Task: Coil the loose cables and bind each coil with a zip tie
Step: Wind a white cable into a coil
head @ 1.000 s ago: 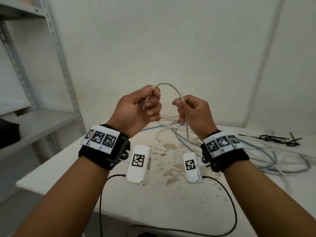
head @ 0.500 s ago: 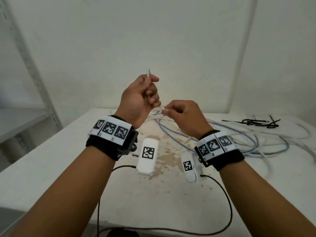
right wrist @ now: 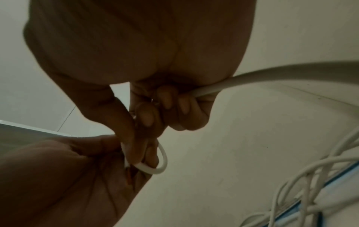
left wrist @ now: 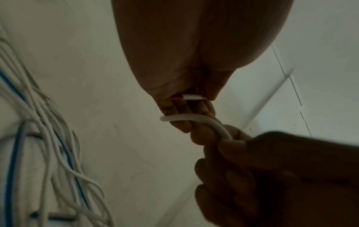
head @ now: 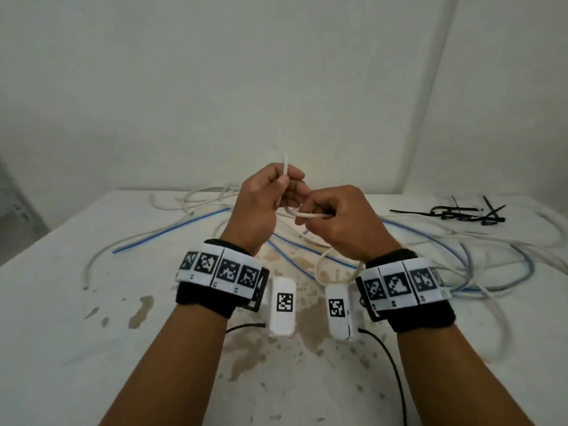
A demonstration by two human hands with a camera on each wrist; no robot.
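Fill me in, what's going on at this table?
A person is starting to coil a white cable above the table. The left hand pinches the cable near its cut end, which sticks up; the right hand grips it further along, with one small loop bent between them. The other white and blue cables lie loose on the table, and the black zip ties sit untouched at the far right.

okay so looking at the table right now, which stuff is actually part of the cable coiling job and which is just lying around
Part of the job:
- white cable, held between left hand and right hand
- loose white and blue cables on the table
- black zip ties, untouched, far right

Just there:
- stained white table
- black cord trailing from the wrist gear
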